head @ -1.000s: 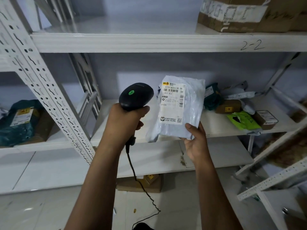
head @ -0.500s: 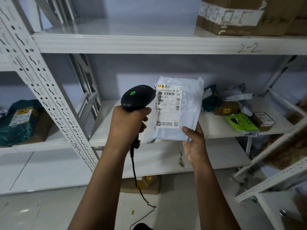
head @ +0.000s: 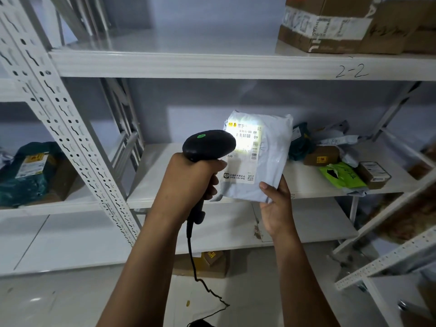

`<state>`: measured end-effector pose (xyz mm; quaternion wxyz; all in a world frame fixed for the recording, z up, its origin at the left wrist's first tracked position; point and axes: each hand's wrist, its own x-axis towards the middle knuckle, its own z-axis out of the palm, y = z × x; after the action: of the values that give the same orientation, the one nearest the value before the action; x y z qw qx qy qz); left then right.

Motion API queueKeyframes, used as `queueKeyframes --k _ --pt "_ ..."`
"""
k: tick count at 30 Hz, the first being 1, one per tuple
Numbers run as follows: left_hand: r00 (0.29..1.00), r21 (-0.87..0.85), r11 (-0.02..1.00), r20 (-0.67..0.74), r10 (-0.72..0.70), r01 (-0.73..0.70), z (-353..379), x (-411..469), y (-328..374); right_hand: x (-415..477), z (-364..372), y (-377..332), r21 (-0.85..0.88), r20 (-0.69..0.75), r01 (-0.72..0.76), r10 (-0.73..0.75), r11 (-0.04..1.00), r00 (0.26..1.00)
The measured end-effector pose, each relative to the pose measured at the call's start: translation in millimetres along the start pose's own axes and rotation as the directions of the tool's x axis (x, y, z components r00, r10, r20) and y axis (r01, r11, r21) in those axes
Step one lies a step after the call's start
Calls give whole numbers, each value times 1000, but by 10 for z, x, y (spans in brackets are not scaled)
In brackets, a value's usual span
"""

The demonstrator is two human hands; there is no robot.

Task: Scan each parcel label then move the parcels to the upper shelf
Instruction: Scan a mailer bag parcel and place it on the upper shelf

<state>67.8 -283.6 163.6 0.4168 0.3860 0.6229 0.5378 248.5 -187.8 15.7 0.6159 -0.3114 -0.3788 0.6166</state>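
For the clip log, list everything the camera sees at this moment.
scanner: one, black, in left hand, lighting the label
parcel: one, pale grey, held up before the middle shelf
label: one, white, on parcel front
upper shelf: one, white, marked 2-2
boxes: at least two, brown, upper shelf, right end
pile: several parcels, teal, brown, green, grey, middle shelf, right
teal bag: one, left rack
floor box: one, brown, under lowest shelf
cable: one, black, hanging from scanner
left hand: grips scanner
right hand: holds parcel's lower corner
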Motion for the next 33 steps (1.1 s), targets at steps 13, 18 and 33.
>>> queueKeyframes --k 13,18,33 --pt "998 2 999 55 40 -40 133 -164 63 -17 -118 14 -100 -115 92 -103 991 988" --pt "998 21 999 40 42 -43 120 -143 34 -24 -183 -5 -124 -138 117 -134 985 981" --pt "999 13 1000 51 5 -5 193 -74 -51 -41 -152 -118 -128 -132 154 -171 980 976"
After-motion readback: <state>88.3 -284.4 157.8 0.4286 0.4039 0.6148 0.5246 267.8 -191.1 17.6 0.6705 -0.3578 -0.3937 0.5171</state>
